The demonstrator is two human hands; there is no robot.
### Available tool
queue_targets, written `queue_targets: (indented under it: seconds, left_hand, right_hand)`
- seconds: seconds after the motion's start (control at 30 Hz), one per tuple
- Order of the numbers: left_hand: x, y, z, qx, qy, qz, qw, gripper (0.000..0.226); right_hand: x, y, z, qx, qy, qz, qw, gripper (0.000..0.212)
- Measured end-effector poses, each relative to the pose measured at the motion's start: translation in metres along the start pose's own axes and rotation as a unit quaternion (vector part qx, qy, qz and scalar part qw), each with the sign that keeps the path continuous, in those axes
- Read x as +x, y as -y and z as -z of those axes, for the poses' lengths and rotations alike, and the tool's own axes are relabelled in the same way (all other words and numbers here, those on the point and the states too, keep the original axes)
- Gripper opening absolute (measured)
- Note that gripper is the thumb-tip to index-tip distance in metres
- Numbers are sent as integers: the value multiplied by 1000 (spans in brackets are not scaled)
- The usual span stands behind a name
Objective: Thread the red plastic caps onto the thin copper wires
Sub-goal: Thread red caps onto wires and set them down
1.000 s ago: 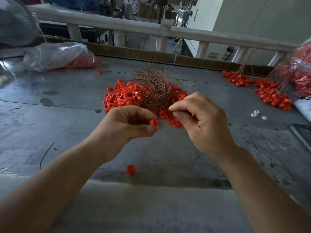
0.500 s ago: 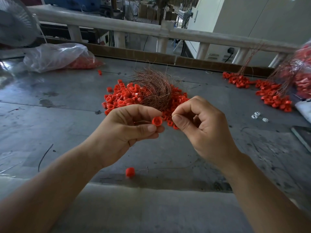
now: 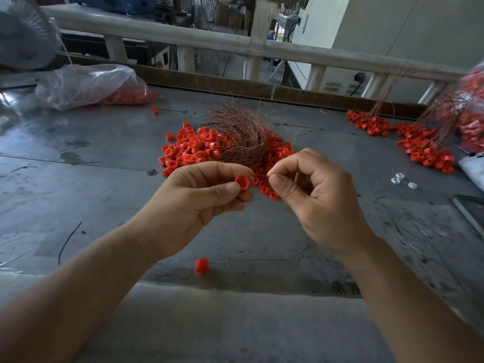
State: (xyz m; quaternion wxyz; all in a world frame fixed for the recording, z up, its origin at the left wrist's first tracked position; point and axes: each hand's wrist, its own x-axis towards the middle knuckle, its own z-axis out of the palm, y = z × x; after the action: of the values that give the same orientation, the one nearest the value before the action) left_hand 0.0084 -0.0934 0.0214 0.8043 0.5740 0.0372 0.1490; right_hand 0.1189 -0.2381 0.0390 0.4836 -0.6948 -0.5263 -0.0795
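— Where was the cap?

— The small red plastic cap (image 3: 242, 182) sat in the left hand (image 3: 199, 200), nipped between the thumb and the curled forefinger with its open end showing. Both hands were raised above the grey metal table (image 3: 104, 192).

— And the right hand (image 3: 314, 195)?

— Its thumb and forefinger were pressed tip to tip on a thin copper wire (image 3: 268, 176), and only a hair of that wire showed at the tips. The other fingers were curled in toward the palm. The pinch was just beside the cap. I couldn't tell whether the wire touched it.

— Where was the stock?

— Just beyond the hands. A tangled brown nest of copper wires (image 3: 241, 137) lay on a loose heap of red caps (image 3: 188, 150). Nearer the front edge, below the hands, a lone red cap (image 3: 201, 265) lay on the table, and a fine strand of wire (image 3: 262, 260) ran off it to the right.

— Anything else on the table?

— At the far left there was a crumpled clear plastic bag (image 3: 89, 85) with more red caps inside. At the far right, a second heap of red caps (image 3: 424, 150) had copper strands (image 3: 387, 100) rising out of it. A few small white pieces (image 3: 398, 178) lay near that heap. A white fan (image 3: 23, 35) stood at the top left, and a pale railing (image 3: 209, 44) ran behind the table.
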Motion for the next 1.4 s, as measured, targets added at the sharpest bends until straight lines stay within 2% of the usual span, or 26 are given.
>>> queue_targets:
  seconds: [0.2, 0.3, 0.53, 0.67, 0.8, 1.4]
  left_hand:
    - [-1, -1, -1, 22, 11, -11, 1000, 30]
    - [-1, 0, -1, 20, 7, -22, 1000, 24]
    - [-1, -1, 1, 26, 20, -23, 999, 42]
    - [-1, -1, -1, 25, 19, -22, 999, 44]
    - [-2, -1, -1, 8, 9, -19, 1000, 32]
    - [-2, -3, -3, -3, -6, -5, 1000, 28]
  right_hand:
    - [0, 2, 1, 24, 10, -21, 999, 15]
    - [0, 2, 0, 25, 19, -28, 999, 16]
    - [-1, 3, -1, 19, 56, -43, 997, 11]
    - [-1, 3, -1, 18, 61, -48, 997, 9]
    - [-2, 2, 0, 13, 61, -56, 996, 11]
    - [-2, 0, 5, 13, 60, -75, 995, 8]
